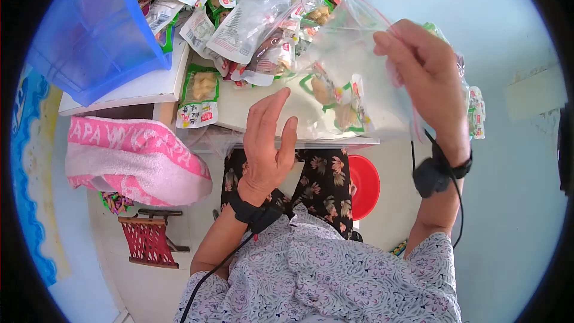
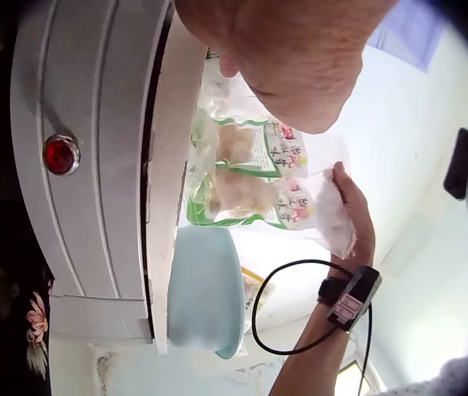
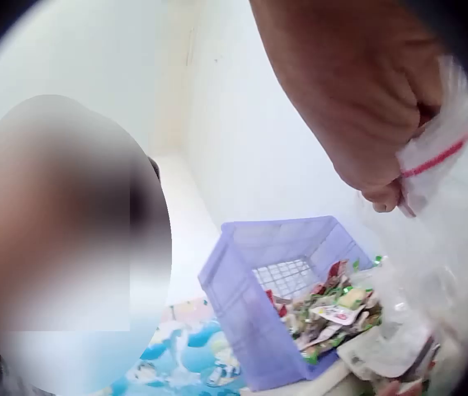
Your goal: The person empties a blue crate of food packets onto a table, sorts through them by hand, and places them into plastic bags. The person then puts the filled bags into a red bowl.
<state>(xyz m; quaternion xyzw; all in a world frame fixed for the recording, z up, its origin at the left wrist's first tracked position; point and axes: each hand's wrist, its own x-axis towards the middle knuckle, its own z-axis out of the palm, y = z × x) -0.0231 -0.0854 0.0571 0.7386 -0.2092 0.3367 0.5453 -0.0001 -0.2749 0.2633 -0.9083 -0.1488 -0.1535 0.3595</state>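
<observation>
My right hand point(image 1: 424, 66) pinches the top edge of a clear zip bag point(image 1: 382, 101), whose red-pink strip also shows beside the right hand point(image 3: 366, 115) in the right wrist view. Inside the bag lie green-edged snack packets point(image 1: 341, 104), seen as well in the left wrist view as packets point(image 2: 246, 194). My left hand point(image 1: 266, 143) is held up left of the bag, fingers extended and apart, holding nothing; whether it touches the bag cannot be told. In the left wrist view the left hand point(image 2: 291, 58) fills the top.
A blue basket point(image 1: 95, 30) stands at the upper left beside a heap of snack packets point(image 1: 179, 0) and clear bags. One packet point(image 1: 200, 96) lies near the table edge. A pink towel point(image 1: 134, 161) is at the left; a red basin point(image 1: 363, 185) stands below. A pale-blue container point(image 2: 205, 289) shows.
</observation>
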